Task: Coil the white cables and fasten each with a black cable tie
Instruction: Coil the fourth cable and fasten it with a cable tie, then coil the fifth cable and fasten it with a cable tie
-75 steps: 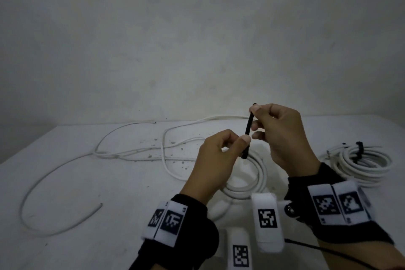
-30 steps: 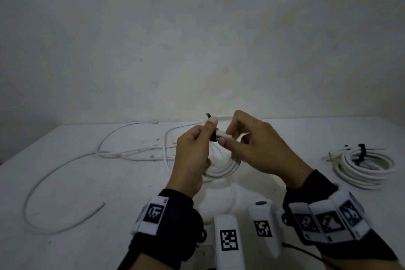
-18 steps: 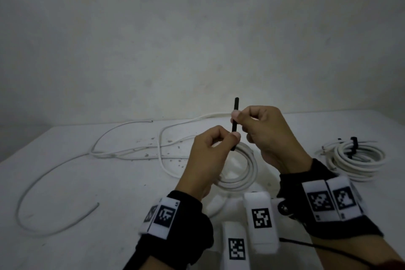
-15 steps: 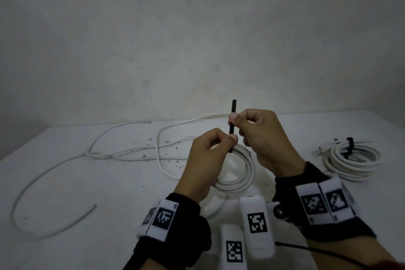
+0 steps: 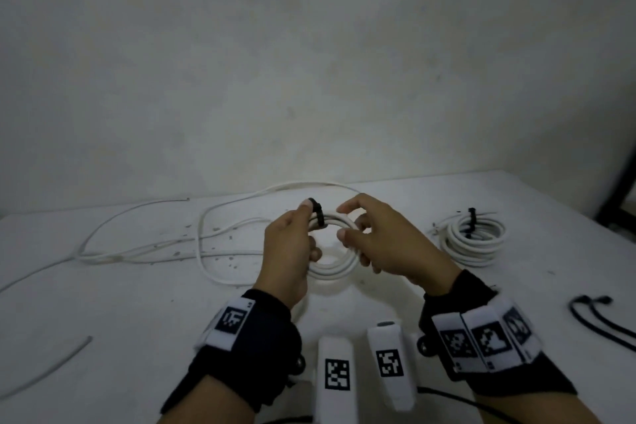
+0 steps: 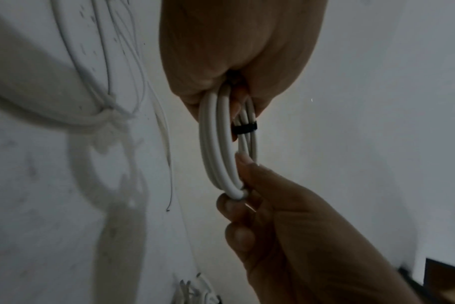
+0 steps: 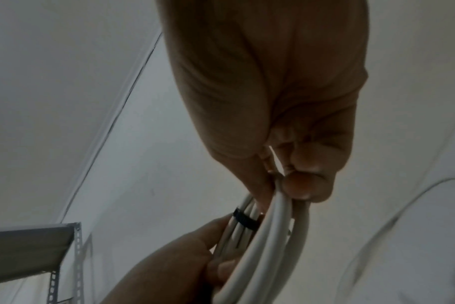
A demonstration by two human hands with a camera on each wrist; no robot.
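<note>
I hold a small coil of white cable [image 5: 335, 265] above the table between both hands. A black cable tie [image 5: 317, 214] is wrapped round the coil's upper left part. My left hand [image 5: 308, 217] pinches the coil right at the tie. My right hand [image 5: 344, 221] grips the coil's right side with curled fingers. The left wrist view shows the coil [image 6: 216, 154] edge-on, the tie [image 6: 244, 129] around its strands and the right hand's fingers [image 6: 243, 160] on the far end. In the right wrist view the tie [image 7: 244, 220] sits just above the left hand's fingers [image 7: 195, 242].
A second white coil [image 5: 471, 237] with a black tie lies at the right. A long loose white cable [image 5: 137, 244] sprawls over the left of the table [image 5: 103, 337], amid small crumbs. Spare black ties [image 5: 592, 317] lie at the right edge. A metal shelf bracket [image 7: 39, 246] is nearby.
Half a second ago the right hand pinched the tie's tail standing upright. Now the tail no longer stands up, the tie sits round the coil, and the right hand grips the coil.
</note>
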